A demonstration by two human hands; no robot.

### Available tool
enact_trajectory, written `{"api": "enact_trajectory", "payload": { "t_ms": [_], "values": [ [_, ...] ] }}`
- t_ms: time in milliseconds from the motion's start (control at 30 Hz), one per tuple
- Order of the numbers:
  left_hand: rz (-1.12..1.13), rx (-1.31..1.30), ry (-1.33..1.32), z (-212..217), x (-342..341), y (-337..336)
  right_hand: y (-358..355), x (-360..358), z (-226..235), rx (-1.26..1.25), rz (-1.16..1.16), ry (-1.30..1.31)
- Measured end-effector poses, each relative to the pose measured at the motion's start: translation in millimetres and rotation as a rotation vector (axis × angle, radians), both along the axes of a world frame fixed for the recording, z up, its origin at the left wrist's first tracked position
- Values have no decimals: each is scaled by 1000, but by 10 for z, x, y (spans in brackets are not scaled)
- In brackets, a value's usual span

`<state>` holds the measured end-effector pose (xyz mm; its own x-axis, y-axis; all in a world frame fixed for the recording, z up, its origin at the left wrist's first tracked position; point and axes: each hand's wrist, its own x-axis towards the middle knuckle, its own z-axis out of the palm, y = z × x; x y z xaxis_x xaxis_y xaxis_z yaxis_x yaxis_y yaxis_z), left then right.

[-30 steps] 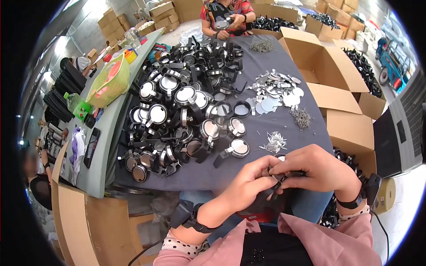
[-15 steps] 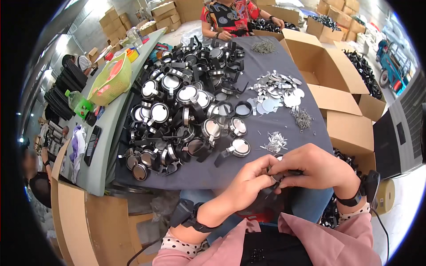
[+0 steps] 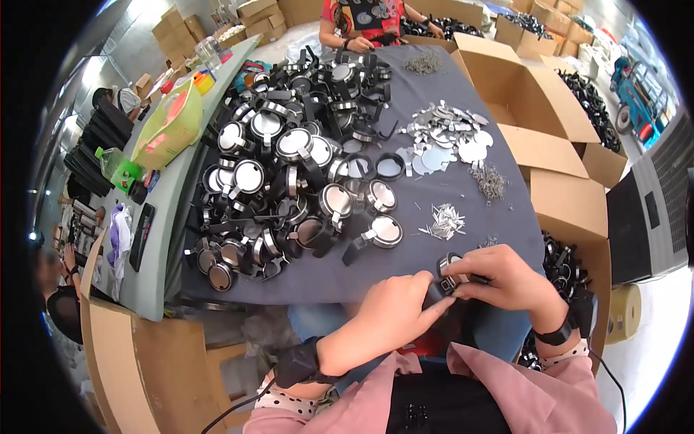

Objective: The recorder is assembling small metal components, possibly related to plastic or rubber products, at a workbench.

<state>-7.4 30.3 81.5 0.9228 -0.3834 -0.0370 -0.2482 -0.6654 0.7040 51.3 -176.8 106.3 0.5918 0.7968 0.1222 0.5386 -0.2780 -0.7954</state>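
Observation:
At the near right edge of the dark table, both hands are closed on one round metal lid with a black handle (image 3: 450, 265). My left hand (image 3: 394, 307) grips its black handle part from the left. On the other side, my right hand (image 3: 502, 278) pinches the part at its hinge end; the fingers hide some of it. A pile of small silver pins (image 3: 444, 222) lies just beyond the hands. Left of them is a finished-looking lid with a black handle (image 3: 385, 231), beside a big heap of similar lids (image 3: 294, 143).
Flat metal plates (image 3: 437, 159) and small wire springs (image 3: 489, 182) lie on the table's right. Cardboard boxes (image 3: 564, 206) flank it. At left stand a side table (image 3: 155, 278), a green basket (image 3: 189, 119) and a phone (image 3: 142, 235). A co-worker (image 3: 361, 29) sits opposite.
My hands have drawn slightly apart, showing more of the lid between them. The left fingers have shifted onto the black handle. The whole view has shifted a little.

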Motion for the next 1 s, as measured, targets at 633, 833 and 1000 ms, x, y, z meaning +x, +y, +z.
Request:
{"api": "enact_trajectory", "payload": {
  "t_ms": [633, 833, 1000],
  "values": [
    [15, -257, 222, -786, 223, 23, -7, 221, -1086, -2, -98, 580],
    [54, -463, 852, -776, 390, 104, 76, 172, -1015, -15, -95, 585],
    [61, -462, 953, -831, 429, 114, 132, 120, -1063, -41, -107, 528]
  ]
}}
